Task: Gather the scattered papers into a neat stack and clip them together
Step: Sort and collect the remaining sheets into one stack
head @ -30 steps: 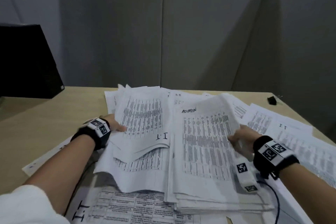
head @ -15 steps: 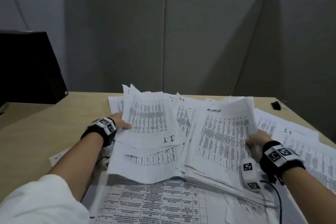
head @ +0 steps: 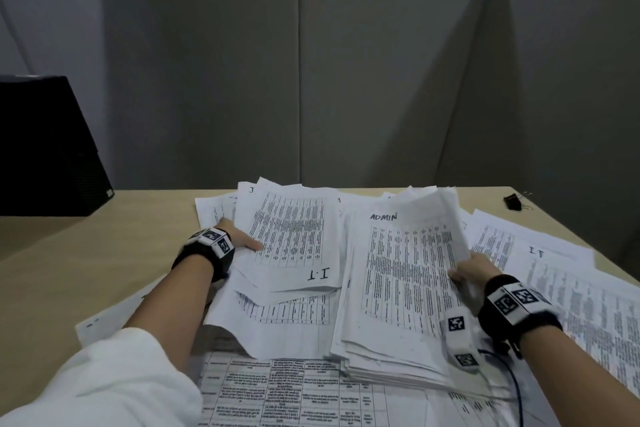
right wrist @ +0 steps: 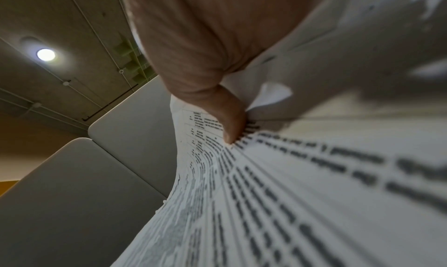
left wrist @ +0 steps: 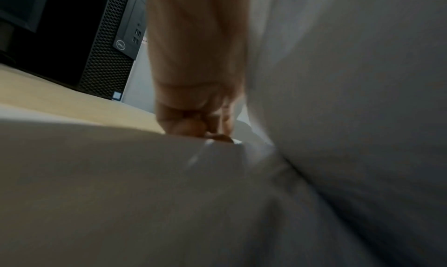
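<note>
Hands (head: 242, 239) (head: 474, 270) hold paper bundles' (head: 398, 274) outer edges.

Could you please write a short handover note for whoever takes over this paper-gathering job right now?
Left hand: grips the left edge of the I.T pile.
Right hand: grips the right edge of the ADMIN pile, thumb on top.
Both piles lie side by side on the desk, uneven. Loose sheets lie at right, more under the piles.
Binder clip sits unused at the far right corner.
Done: two rough piles.
Left: merge, square up, add loose sheets, clip.
</note>
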Action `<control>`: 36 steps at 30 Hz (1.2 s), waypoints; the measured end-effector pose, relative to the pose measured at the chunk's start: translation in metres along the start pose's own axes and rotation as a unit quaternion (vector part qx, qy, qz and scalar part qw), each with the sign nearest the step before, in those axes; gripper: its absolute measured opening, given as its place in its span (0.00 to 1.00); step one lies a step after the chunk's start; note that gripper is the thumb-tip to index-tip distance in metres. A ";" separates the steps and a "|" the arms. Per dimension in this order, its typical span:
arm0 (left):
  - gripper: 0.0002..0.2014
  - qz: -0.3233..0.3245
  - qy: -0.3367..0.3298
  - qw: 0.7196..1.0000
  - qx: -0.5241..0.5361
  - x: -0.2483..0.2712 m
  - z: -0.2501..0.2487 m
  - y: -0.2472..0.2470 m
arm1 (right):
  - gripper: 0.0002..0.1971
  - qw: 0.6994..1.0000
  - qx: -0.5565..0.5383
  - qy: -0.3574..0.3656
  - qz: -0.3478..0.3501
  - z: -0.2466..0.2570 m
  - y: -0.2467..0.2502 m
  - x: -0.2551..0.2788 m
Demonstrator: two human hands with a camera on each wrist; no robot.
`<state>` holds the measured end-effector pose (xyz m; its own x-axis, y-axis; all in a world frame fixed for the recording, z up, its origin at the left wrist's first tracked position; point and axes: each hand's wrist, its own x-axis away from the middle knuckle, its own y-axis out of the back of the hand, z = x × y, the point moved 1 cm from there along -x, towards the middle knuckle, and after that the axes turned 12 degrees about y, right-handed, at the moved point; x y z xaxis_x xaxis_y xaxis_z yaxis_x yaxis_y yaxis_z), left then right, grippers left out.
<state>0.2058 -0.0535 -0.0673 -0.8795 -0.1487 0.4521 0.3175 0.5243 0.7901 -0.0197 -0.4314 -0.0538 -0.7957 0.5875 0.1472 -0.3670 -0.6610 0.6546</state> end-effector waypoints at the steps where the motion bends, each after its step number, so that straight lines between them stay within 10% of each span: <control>1: 0.47 0.023 0.009 1.000 0.004 0.006 -0.001 0.003 | 0.21 1.000 -0.008 0.001 0.001 0.000 0.000 0.001; 11: 0.25 0.037 -0.029 0.998 -0.037 0.051 -0.012 0.010 | 0.23 0.997 -0.071 -0.008 0.001 -0.004 -0.001 0.002; 15: 0.18 -0.029 -0.102 0.989 0.107 0.069 -0.009 0.035 | 0.19 0.993 -0.114 -0.025 0.019 -0.009 0.001 -0.005; 25: 0.30 -0.075 -0.200 0.813 0.541 0.106 -0.005 0.098 | 0.06 0.967 -0.217 -0.020 0.130 -0.022 0.000 0.002; 30: 0.13 0.062 -0.228 0.896 0.376 0.129 -0.037 0.006 | 0.39 0.926 -0.346 -0.008 0.147 -0.019 0.005 0.008; 36: 0.24 0.186 -0.190 0.959 0.094 0.127 -0.039 -0.093 | 0.25 0.922 -0.322 0.002 0.215 -0.010 0.010 0.019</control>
<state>0.0783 -0.1537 -0.0677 -0.7954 0.3753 0.4760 0.5957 0.6293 0.4991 -0.0427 -0.4314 -0.0517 -0.9355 0.2054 0.2875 -0.2261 -0.9733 -0.0404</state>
